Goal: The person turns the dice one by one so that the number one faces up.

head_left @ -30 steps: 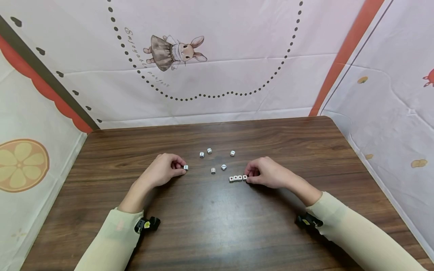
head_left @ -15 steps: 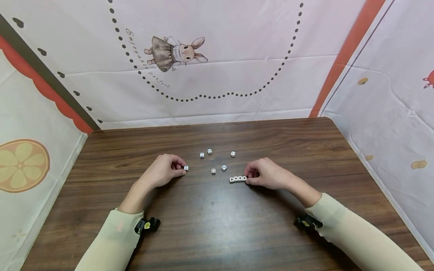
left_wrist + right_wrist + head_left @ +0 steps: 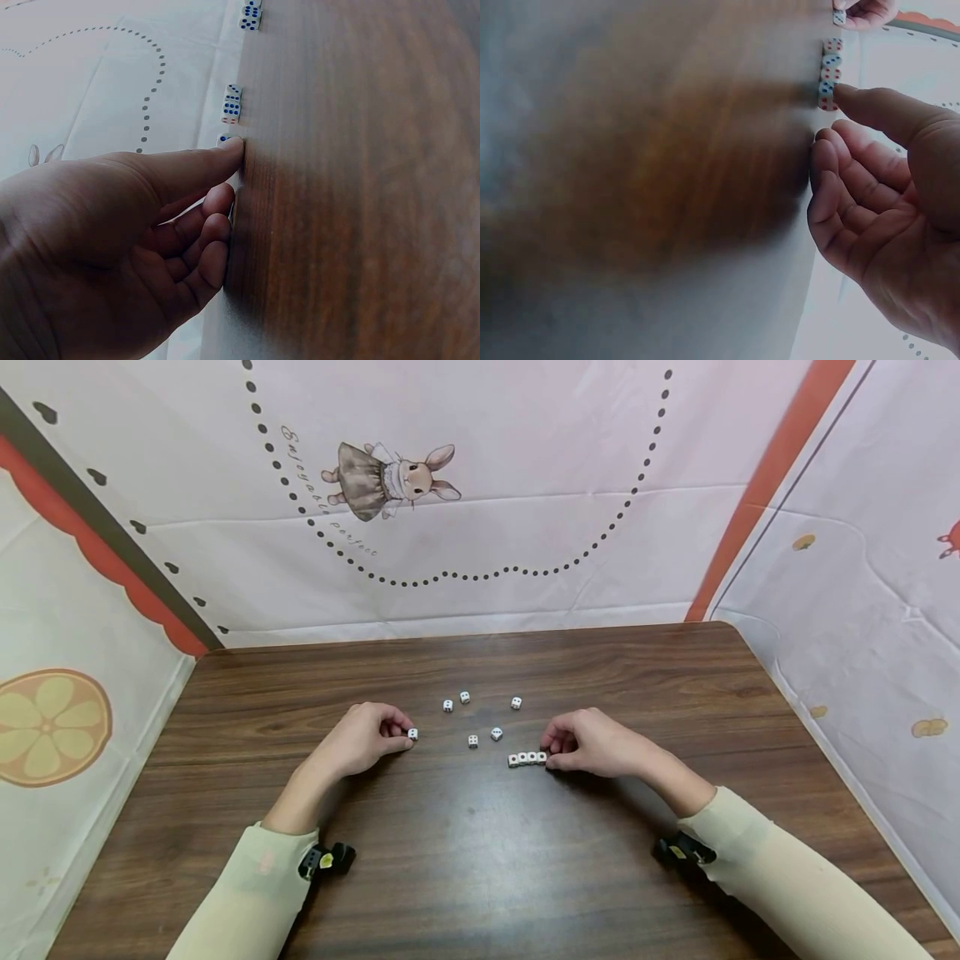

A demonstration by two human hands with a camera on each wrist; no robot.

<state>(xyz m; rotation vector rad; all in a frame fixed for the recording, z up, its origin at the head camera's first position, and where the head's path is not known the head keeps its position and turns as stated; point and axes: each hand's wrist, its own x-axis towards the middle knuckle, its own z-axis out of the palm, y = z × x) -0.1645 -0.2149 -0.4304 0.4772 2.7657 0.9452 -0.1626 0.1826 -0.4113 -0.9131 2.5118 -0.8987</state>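
Observation:
On the brown table lies a short row of white dice [image 3: 522, 759], set side by side with one large dot upward on each. At the row's right end, my right hand [image 3: 596, 743] pinches the end die [image 3: 542, 758] between thumb and fingers; in the right wrist view the thumb [image 3: 874, 105] lies against it. Farther left, my left hand [image 3: 360, 739] pinches a single die [image 3: 412, 735] at its fingertips. The thumb hides most of that die [image 3: 223, 139] in the left wrist view.
Loose dice lie between and beyond the hands: one [image 3: 473, 742] and another [image 3: 497, 734] near the row, a pair [image 3: 447, 706] farther back, and one [image 3: 516, 702] at back right. Printed cloth [image 3: 525, 527] hangs behind the table [image 3: 465, 860].
The right-hand end die has moved slightly left, closing a small gap to the row. My left hand and its die stay in place. The whole head view shifts slightly.

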